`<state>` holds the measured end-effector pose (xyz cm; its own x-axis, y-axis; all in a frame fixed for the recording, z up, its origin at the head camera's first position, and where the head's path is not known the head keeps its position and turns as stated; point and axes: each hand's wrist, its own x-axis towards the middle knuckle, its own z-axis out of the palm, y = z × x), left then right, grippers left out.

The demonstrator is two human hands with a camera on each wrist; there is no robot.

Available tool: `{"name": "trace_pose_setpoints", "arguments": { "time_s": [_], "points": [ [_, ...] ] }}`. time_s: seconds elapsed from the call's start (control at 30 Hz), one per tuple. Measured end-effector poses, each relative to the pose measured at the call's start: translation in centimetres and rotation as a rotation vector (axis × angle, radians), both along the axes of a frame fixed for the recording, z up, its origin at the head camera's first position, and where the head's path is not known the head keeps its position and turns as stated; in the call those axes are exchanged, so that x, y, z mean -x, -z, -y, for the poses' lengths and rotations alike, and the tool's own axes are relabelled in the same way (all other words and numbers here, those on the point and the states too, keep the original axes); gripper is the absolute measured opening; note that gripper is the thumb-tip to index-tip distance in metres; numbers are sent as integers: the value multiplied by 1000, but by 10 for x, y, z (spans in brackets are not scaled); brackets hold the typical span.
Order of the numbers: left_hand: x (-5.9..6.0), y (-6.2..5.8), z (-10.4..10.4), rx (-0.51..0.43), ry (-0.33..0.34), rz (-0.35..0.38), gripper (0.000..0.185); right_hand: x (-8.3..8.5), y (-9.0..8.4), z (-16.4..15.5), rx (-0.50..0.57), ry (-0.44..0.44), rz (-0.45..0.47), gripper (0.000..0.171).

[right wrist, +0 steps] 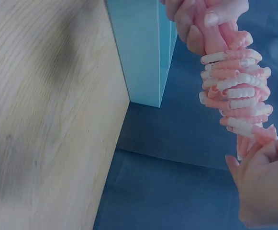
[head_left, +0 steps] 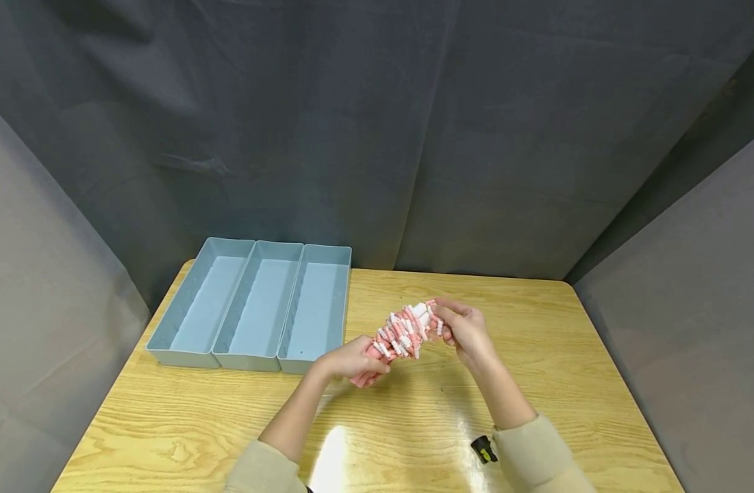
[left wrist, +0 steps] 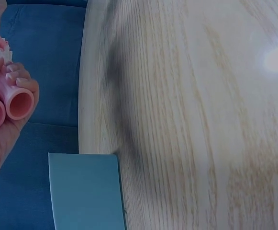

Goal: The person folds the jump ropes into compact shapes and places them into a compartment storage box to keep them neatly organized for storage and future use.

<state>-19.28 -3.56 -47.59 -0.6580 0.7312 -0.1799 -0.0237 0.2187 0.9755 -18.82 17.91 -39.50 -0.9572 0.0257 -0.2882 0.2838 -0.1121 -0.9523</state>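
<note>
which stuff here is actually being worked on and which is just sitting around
In hand:
- pink and white bundle of tubes, held above the table
- left hand gripping its lower end
- right hand gripping its upper end

Lying about:
- three blue trays
- wooden table

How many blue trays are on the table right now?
3, side by side at the table's far left: left tray, middle tray, right tray. None look hidden.

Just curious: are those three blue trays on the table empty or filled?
Empty: all three blue trays show bare floors in the head view; the pink bundle is in the hands.
</note>
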Motion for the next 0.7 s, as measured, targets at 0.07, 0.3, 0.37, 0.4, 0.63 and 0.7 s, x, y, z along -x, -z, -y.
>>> {"name": "trace_pose_setpoints", "arguments": {
  "time_s": [0.07,0.3,0.37,0.4,0.63,0.7],
  "points": [
    [0,-1,1,14,-1,-16,24,1,1,-2,18,-25,13,39],
    [-1,-2,1,32,-3,1,22,1,2,-7,38,-91,33,40],
    [-2,-2,1,32,-2,10,18,1,3,-7,37,-71,35,36],
    [-2,-2,0,32,-3,12,15,1,3,-6,34,-55,35,32],
    [-2,-1,-1,34,-16,18,13,-2,2,-1,79,13,5,15],
    [-1,-1,-1,32,-19,21,15,-4,2,0,93,0,-14,21]
  ]
}}
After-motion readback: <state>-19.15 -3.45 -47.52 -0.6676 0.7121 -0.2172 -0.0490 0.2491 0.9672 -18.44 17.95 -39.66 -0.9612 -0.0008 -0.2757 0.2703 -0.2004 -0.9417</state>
